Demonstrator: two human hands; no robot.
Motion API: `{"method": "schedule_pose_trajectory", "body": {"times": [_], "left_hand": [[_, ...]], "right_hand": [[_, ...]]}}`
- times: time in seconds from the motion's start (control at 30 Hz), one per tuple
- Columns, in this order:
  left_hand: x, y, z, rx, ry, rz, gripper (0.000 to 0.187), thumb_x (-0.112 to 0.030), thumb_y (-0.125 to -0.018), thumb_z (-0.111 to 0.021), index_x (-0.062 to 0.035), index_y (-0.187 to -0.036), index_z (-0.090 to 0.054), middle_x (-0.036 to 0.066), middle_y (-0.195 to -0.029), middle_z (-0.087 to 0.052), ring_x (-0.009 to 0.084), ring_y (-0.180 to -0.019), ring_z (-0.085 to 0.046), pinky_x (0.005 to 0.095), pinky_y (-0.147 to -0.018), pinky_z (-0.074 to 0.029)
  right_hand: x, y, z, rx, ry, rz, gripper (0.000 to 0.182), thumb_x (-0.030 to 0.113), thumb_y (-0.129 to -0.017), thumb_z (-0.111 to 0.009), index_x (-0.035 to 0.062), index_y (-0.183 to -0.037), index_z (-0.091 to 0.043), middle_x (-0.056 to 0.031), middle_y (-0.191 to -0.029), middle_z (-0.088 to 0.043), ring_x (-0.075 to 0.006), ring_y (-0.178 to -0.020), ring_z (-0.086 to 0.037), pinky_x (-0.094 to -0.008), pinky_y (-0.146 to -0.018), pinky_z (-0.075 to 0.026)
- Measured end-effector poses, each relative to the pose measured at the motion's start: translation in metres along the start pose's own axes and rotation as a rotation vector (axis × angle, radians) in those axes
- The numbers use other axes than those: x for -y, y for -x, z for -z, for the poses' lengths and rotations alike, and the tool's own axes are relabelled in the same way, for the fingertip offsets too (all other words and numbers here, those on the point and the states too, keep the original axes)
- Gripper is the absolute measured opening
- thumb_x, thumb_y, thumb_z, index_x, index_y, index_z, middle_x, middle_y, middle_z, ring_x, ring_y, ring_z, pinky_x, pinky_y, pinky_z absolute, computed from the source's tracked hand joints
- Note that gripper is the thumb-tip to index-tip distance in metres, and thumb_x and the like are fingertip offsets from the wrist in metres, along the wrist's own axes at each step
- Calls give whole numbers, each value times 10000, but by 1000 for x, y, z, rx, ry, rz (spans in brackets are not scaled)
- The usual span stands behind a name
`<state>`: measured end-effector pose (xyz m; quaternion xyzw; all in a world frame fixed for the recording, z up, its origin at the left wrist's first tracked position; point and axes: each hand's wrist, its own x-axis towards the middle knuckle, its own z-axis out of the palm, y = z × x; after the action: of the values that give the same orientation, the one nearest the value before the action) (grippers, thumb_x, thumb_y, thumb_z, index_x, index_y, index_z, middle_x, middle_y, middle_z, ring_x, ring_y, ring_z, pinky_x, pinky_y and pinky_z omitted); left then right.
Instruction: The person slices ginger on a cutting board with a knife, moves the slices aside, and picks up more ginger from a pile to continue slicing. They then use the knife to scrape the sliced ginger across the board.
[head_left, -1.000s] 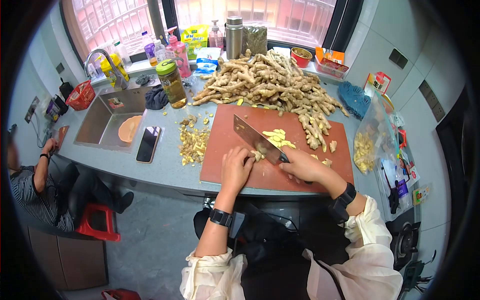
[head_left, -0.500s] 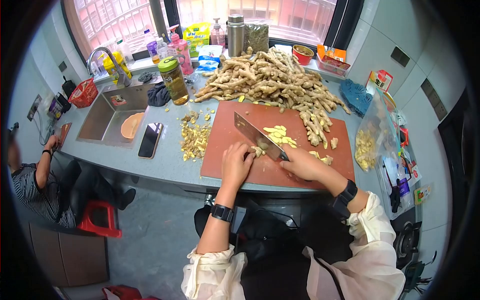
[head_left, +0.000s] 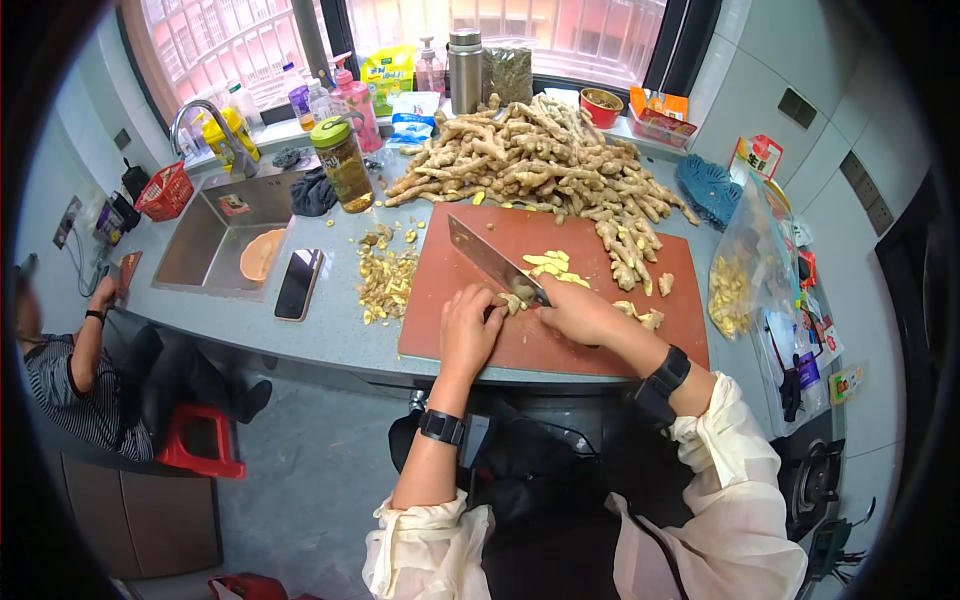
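My left hand [head_left: 468,328] rests on a reddish-brown cutting board [head_left: 678,325], its curled fingers gripping a piece of ginger [head_left: 513,303]. A wide-bladed cleaver [head_left: 490,257] is in my right hand [head_left: 583,315], fingers wrapped around the handle. Its blade slants up and left, just beyond the ginger piece; whether it touches cannot be made out. Behind the blade lie yellow ginger slices [head_left: 555,265]. More cut chunks [head_left: 640,316] sit right of my right hand. A large heap of ginger root [head_left: 540,155] spreads over the board's back edge and the counter.
Ginger trimmings [head_left: 385,285] lie left of the board, near a phone [head_left: 299,284] and a green-lidded bottle [head_left: 343,170]. Farther left is a sink [head_left: 205,235]. A clear bag of slices [head_left: 730,290] stands at right. Another person [head_left: 90,380] sits at far left.
My right hand and the cleaver have shifted left, toward my left hand, and the blade now hides part of the slices. My left hand stays nearly in place on the ginger.
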<state>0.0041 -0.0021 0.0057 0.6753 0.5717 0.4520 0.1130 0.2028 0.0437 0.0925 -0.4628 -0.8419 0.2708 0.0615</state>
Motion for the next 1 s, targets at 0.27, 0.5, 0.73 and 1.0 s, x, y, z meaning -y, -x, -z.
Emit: {"method": "schedule_pose_trajectory", "body": {"times": [0.27,0.5,0.73,1.0], "left_hand": [[2,0,-3,-7,-4,-1,89,-137,-857,-745,-83,-901,-690,51,-1100,-706,298,-1048,-629,427,-898,-449],[0,-1,1,10,-8,1,94,-143,-855,-747,-91,-916,-697,56,-1112,-703,297,-1062,-630,424,-907,-447],[2,0,-1,-17,-8,3,99,-157,-861,-745,-90,-914,-695,59,-1110,-702,298,-1066,-629,426,-910,-451],[4,0,-2,11,31,11,102,-136,-854,-755,-73,-913,-700,69,-1102,-704,312,-1069,-635,425,-920,-457]], "right_hand": [[1,43,9,68,68,-84,349,218,-982,-645,-12,-1178,-471,-291,-986,-678,-475,-968,-674,-529,-823,-523],[7,-7,-16,-58,43,-21,327,194,-960,-648,-26,-1144,-492,-300,-1002,-680,-486,-981,-664,-541,-831,-516],[-11,5,-10,-100,50,70,332,166,-960,-648,-16,-1202,-509,-261,-940,-686,-429,-897,-693,-506,-774,-529],[-9,37,4,-50,-110,-86,223,156,-1006,-627,-1,-1105,-503,-154,-777,-675,-262,-646,-683,-411,-592,-532]]}}
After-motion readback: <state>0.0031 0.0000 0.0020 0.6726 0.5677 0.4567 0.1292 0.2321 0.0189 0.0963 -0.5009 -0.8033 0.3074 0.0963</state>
